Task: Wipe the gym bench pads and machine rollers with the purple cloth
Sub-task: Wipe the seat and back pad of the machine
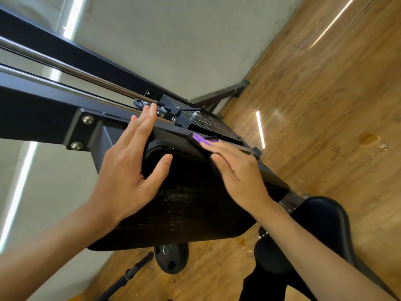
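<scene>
on the right-hand edge of the black back pad (184,203), the right hand (236,170) lies flat, fingers straight and close together, pressing the purple cloth (202,139) against the pad's rim. only a small bright fold of the cloth shows beyond the fingertips; the rest is hidden beneath the hand. nothing is clutched — the fingers stretch out over the cloth rather than curl round it.

the left hand (128,168) rests on the opposite edge of the same pad, fingers straight and slightly spread, pointing up along the side, thumb laid out across the pad's face. it holds nothing.

just past the left fingertips sits a small black pulley (141,103), where chrome guide rods (65,68) run in from the upper left. below them a dark frame beam (43,109) meets a bracket with two bolts (87,119). beyond the pad's top edge the weight stack (208,124) stands near a pale wall (184,40).

under the right forearm, at the lower right, is a rounded black seat pad (325,224), apart from the back pad. on the wooden floor (325,94) below the back pad lies a black weight plate (171,257), with a dark bar (130,272) just beside it — whether the two touch i cannot tell. bright strips of light reflect off the floor.
</scene>
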Demonstrator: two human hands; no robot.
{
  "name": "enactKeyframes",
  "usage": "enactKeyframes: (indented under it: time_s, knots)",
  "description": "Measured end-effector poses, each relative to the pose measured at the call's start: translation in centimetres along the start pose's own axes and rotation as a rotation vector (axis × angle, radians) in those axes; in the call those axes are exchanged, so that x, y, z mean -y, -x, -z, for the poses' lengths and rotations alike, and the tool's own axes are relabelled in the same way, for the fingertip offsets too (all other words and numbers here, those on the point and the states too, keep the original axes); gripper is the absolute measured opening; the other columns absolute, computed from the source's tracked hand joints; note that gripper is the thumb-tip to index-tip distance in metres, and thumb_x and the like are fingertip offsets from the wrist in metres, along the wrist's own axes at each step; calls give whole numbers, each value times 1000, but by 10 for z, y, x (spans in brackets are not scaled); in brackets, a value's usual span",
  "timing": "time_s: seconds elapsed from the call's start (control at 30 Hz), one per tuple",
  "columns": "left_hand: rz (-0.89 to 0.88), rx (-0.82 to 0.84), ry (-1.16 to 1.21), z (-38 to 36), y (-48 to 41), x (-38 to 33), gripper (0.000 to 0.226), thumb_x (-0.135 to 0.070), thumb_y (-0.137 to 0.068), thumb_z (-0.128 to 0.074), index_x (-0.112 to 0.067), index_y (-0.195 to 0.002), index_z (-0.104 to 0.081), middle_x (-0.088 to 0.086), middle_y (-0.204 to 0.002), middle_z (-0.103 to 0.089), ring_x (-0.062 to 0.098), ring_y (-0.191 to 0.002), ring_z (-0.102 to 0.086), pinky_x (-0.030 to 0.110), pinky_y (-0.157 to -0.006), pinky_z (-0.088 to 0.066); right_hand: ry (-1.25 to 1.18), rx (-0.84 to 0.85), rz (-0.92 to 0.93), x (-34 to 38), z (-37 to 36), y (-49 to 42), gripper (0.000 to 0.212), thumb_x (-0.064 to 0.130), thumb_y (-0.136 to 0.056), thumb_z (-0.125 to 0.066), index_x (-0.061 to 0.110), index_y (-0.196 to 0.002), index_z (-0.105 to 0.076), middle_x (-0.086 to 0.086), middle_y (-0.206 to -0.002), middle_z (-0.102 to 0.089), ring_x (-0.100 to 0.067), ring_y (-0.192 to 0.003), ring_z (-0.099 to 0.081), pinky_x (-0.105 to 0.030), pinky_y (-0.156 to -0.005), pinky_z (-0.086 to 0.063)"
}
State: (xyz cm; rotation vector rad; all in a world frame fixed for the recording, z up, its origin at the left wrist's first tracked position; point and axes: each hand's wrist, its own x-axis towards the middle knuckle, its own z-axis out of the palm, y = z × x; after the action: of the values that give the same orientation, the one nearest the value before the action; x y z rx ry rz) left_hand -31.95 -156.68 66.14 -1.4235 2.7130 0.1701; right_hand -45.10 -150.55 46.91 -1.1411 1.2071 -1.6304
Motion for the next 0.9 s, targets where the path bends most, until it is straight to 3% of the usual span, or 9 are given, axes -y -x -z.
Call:
enactKeyframes:
  time_s: [0.17, 0.23, 0.3, 0.4, 0.5, 0.6, 0.67, 0.77, 0.9]
  knots:
    - [10, -17, 6, 1, 0, -1, 73, -42, -98, -50, -11, -162, -32, 4, -166, -36, 12, -156, -24, 34, -127, -22, 216, -48, -406, -111, 53, 73, 26, 9, -105, -47, 21, -121, -64, 4, -112, -70, -10, -107, -69, -29, -102, -53]
    - [15, -28, -9, 1, 0, -1, 73, -43, -98, -50, -11, -162, -33, 4, -165, -37, 13, -156, -27, 34, -127, -23, 233, -42, -656, -147, 74, 87, 25, 14, -106, -49, 29, -112, -68, 5, -105, -72, -5, -100, -67, -45, -102, -53]
    - [22, -41, -32, 0, 0, 0, 72, -43, -98, -49, -11, -161, -33, 5, -165, -38, 17, -155, -30, 36, -126, -25, 191, -39, -804, -157, 75, 80, 28, 23, -107, -49, 32, -92, -71, 1, -95, -73, -13, -95, -67, -50, -98, -51]
    - [13, -33, -40, -1, 0, 0, 72, -42, -98, -50, -9, -161, -34, 6, -164, -39, 6, -155, -26, 30, -127, -23, 108, -11, -698, -112, 50, 52, 32, 25, -108, -46, 25, -89, -72, 1, -86, -69, -12, -88, -65, -43, -92, -51]
    - [24, -42, -41, 0, 1, 1, 72, -42, -98, -50, -11, -161, -34, 6, -164, -38, 16, -155, -29, 28, -127, -23, 17, 37, -297, -34, 16, 15, 28, 21, -108, -44, 23, -118, -71, 10, -111, -72, 6, -104, -62, -13, -92, -46]
    - [38, -27, -43, 0, 2, 0, 73, -44, -97, -50, -14, -161, -35, 6, -164, -41, 25, -154, -34, 38, -125, -29, -6, 33, -86, -13, 4, 5, 31, 27, -107, -44, 21, -131, -63, 13, -125, -64, 12, -117, -57, -10, -104, -40]
    - [39, -35, -40, 0, 1, -2, 73, -43, -96, -51, -14, -161, -36, 6, -163, -42, 27, -153, -36, 44, -124, -32, 26, 32, -140, -50, 19, 23, 30, 28, -106, -46, 20, -128, -65, 10, -127, -66, 3, -119, -61, -14, -106, -43]
    - [40, -27, -28, 0, 2, -2, 72, -43, -96, -51, -13, -160, -37, 7, -163, -42, 27, -154, -34, 37, -125, -29, 114, 39, -487, -119, 60, 68, 24, 24, -106, -49, 25, -123, -66, 4, -121, -71, -9, -117, -66, -23, -104, -50]
    - [40, -37, -40, -2, 2, -4, 71, -41, -96, -51, -11, -160, -38, 7, -162, -42, 28, -154, -33, 29, -124, -27, 90, -14, -798, -161, 79, 88, 24, 19, -107, -50, 33, -108, -69, 7, -108, -71, 2, -105, -65, -36, -101, -50]
